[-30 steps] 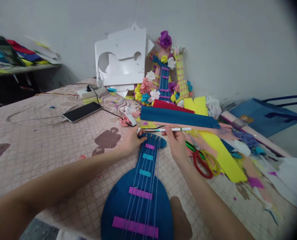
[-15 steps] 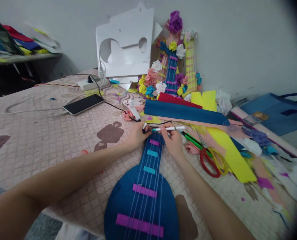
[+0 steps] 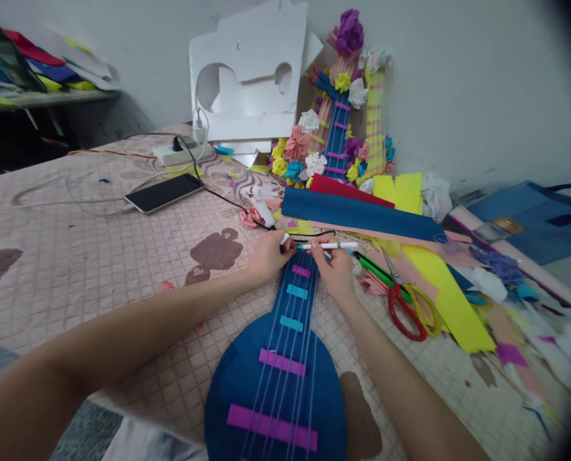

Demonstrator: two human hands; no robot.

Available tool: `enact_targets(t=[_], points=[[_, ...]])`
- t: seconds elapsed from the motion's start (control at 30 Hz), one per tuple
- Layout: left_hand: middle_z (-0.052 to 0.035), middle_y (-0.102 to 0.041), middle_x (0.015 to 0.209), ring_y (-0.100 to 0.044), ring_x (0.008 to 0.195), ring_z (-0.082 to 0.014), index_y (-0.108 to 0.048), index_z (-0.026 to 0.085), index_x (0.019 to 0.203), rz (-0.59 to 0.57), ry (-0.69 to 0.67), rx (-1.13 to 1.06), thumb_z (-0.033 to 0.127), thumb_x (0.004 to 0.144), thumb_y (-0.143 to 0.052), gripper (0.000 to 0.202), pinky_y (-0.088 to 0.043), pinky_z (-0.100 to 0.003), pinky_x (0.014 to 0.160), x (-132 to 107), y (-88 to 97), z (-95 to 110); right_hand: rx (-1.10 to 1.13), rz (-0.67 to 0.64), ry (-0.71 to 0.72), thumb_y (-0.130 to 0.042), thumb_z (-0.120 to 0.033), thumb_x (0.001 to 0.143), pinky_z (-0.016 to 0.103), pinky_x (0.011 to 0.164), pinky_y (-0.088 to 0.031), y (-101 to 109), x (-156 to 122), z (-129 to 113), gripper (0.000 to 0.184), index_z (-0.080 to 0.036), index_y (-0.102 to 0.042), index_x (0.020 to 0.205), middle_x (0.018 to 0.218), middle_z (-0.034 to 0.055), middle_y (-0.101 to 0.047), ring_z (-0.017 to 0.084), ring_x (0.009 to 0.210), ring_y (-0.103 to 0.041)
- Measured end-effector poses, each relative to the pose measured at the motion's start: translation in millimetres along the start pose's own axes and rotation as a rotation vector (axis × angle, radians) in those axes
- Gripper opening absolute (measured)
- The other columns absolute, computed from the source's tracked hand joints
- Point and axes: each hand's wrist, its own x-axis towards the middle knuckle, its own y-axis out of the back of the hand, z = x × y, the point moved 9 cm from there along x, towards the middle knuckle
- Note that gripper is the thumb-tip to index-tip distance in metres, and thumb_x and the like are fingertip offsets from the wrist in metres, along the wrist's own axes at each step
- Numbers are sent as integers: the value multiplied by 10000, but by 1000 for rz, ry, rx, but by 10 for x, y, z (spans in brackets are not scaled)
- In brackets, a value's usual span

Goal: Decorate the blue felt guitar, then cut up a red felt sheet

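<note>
A blue felt guitar lies flat in front of me, with purple and teal strips across it and thin strings running up its neck. My left hand is closed at the top of the neck and pinches the end of a white pen. My right hand grips the same pen further along, fingers curled, at the neck's right edge. The pen lies crosswise over the head of the guitar.
Red-handled scissors and green markers lie right of my hands, beside blue, yellow and red felt sheets. Decorated guitars lean on the wall. A phone on a cable and a power strip lie at the left.
Both hands have drawn closer together at the neck's top, and the pen sits lower over the guitar head. The view has shifted slightly downward.
</note>
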Motion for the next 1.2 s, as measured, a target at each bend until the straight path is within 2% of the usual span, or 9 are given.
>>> enact_targets(t=[1.2], points=[[0,-615,721,-532,685,-143,-388,186,616,-4,18,32,78,707,-586,243,-380,-272,639,4,-4,15,-21,-11,-18,-478,-381,908,310,701,-427,0,7,3,191,-225,-573,854,756,24,-655,188,744,-607]])
